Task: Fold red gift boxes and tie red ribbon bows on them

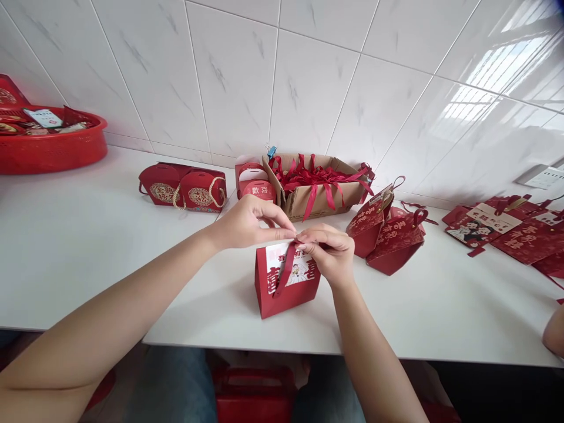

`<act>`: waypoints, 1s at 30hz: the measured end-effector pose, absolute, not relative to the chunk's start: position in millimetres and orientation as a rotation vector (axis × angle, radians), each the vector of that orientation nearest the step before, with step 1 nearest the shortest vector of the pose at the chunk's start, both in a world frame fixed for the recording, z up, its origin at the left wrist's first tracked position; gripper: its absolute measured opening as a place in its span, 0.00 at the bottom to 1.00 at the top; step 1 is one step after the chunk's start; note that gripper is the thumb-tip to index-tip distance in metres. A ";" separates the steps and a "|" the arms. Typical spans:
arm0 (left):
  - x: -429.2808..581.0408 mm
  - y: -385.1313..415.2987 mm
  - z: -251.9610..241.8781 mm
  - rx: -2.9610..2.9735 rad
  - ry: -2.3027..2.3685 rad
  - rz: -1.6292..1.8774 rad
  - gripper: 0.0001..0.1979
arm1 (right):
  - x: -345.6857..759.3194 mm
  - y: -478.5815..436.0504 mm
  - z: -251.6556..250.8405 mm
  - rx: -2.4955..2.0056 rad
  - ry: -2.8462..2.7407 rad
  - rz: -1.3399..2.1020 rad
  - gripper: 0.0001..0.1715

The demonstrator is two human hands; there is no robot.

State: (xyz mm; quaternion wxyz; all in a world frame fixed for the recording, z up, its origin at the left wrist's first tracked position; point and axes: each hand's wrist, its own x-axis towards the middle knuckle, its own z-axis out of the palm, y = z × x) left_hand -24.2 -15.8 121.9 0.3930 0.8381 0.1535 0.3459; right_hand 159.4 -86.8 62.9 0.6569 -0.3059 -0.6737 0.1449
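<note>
Red gift box stands upright on the white surface at six o'clock, your left grip and right grip both pinched narrow on the ribbon at its top. Behind it, a carton sits at twelve o'clock by the tiled wall, which carries a bright window reflection at two; a red basket sits at ten.
</note>
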 end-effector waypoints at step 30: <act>-1.9 -46.0 45.8 1.740 0.521 1.271 0.13 | 181.2 -86.0 67.7 -0.847 -1.615 0.603 0.04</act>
